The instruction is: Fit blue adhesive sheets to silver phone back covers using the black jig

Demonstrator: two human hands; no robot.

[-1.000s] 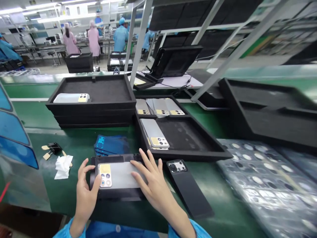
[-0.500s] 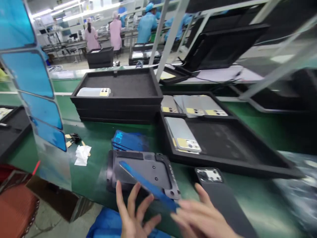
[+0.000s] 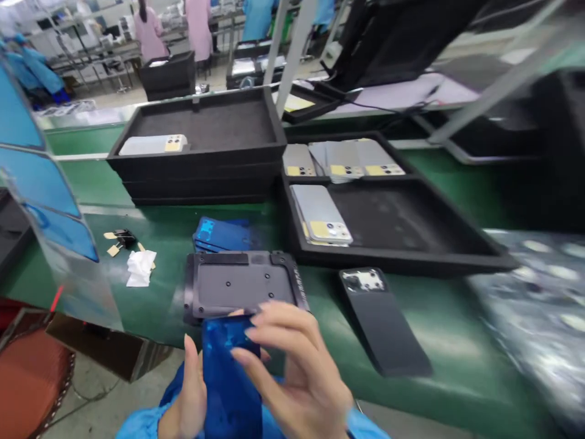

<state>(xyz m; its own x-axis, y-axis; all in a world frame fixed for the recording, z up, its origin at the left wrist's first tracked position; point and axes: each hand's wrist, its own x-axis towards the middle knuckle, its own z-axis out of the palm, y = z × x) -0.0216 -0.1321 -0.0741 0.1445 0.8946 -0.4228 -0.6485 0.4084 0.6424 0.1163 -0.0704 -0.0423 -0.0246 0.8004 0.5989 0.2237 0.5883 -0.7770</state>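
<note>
A blue, film-covered phone back panel (image 3: pixel 231 381) is upright at the bottom centre, just in front of a black fixture. My left hand (image 3: pixel 186 393) holds it from the left, thumb along the edge and fingers behind. My right hand (image 3: pixel 299 366) is closed in a pinch at the panel's upper right part; whether a film edge lies between its fingertips is hidden. The black fixture (image 3: pixel 247 283), a framed holder with a phone-shaped recess, lies flat on the green table. Several blue panels (image 3: pixel 222 233) lie stacked behind it.
To the right lies a dark phone (image 3: pixel 388 329). Black trays (image 3: pixel 203 174) with silver phone panels (image 3: pixel 322 210) stand behind. Crumpled tissue (image 3: pixel 141 268) and a black binder clip (image 3: pixel 124 238) lie left. A sheet of blue films (image 3: pixel 59 228) hangs at the left; clear plastic packaging (image 3: pixel 534 305) lies right.
The blue panel has moved left and down towards me, turning from edge-on to face-on. My left hand has closed around it, and my right hand has moved left to its top.
</note>
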